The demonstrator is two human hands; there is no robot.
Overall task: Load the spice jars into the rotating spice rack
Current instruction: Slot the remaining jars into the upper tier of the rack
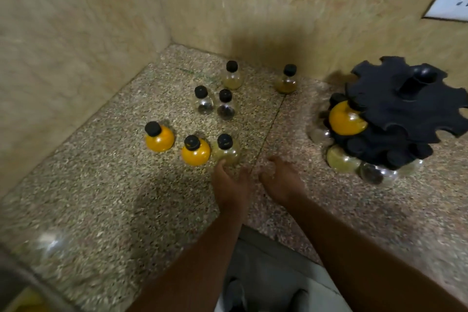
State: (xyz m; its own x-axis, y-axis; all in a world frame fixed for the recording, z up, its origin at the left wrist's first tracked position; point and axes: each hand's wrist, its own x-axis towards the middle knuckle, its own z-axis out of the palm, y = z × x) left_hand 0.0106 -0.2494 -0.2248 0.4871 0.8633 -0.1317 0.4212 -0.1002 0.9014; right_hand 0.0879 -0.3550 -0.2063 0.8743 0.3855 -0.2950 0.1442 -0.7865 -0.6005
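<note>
Hands over bench [101,197], both empty: left hand [231,185] open, fingertips touching pale-spice jar [226,151]; right hand [282,180] loosely open beside it. Seven loose jars far-left; spice rack [405,111] right, partly loaded.

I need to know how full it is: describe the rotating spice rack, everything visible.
The rotating spice rack is black, matte, plastic-looking, with a notched top disc around a central post. It stands upright at the counter's right, near the wall. An orange-filled jar hangs under the top disc; several clear and olive-filled jars sit around the lower tier. Many top notches are empty. No hand touches it.
</note>
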